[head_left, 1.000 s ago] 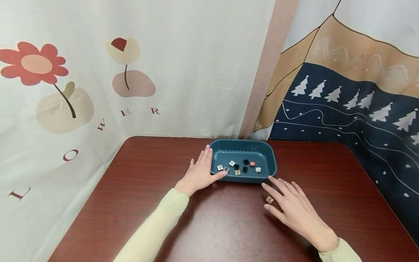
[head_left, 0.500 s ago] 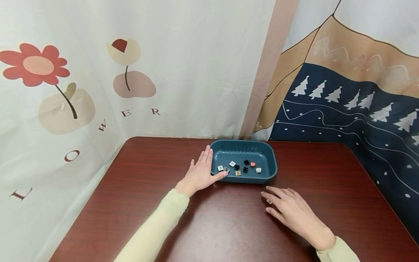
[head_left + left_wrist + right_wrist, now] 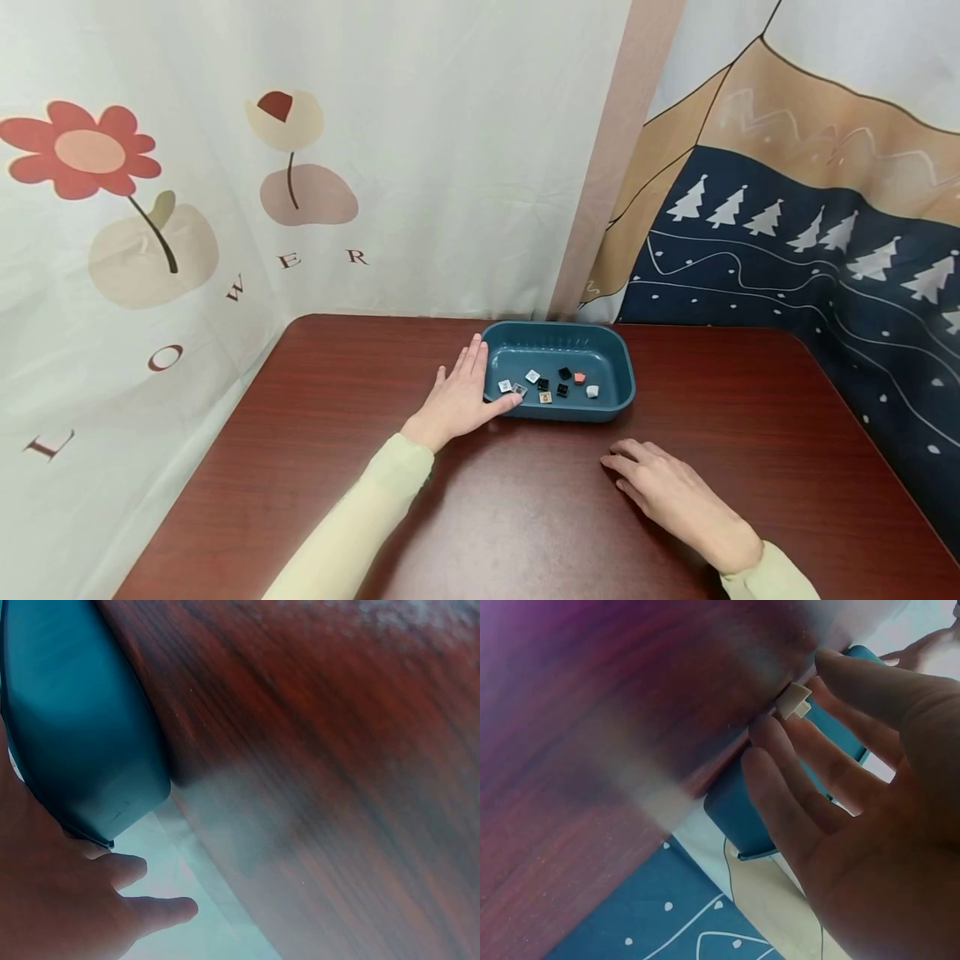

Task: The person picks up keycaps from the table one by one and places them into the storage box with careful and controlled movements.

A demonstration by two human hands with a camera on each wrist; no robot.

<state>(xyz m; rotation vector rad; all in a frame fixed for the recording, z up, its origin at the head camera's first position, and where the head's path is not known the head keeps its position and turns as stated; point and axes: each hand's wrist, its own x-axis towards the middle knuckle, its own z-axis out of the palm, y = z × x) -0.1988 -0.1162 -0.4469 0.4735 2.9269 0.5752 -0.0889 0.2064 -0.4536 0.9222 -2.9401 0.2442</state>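
A blue-teal tray [image 3: 622, 367] stands at the table's far side, with several small keycaps in it: white keycaps [image 3: 532, 377], black keycaps [image 3: 562, 390], a coral keycap [image 3: 579, 378] and a beige keycap [image 3: 545, 398]. My left hand [image 3: 453, 400] rests along the tray's left end, fingers straight and thumb over the near rim. In front of the tray's right corner, my right hand [image 3: 667, 487] is low over the table with bent fingers. The right wrist view has a loose beige keycap [image 3: 793, 701] at its fingertips, stem side showing, the thumb apart from it; the head view hides this keycap.
The reddish-brown table [image 3: 510, 517] runs up to a white curtain [image 3: 450, 167] with flower prints. To the right hangs a navy and tan fabric [image 3: 750, 258] with tree prints, close along the table's edge.
My right hand has drawn back a little from the tray and lowered, its fingers bending over the loose beige keycap, now covered in the head view. The left hand has stayed in place.
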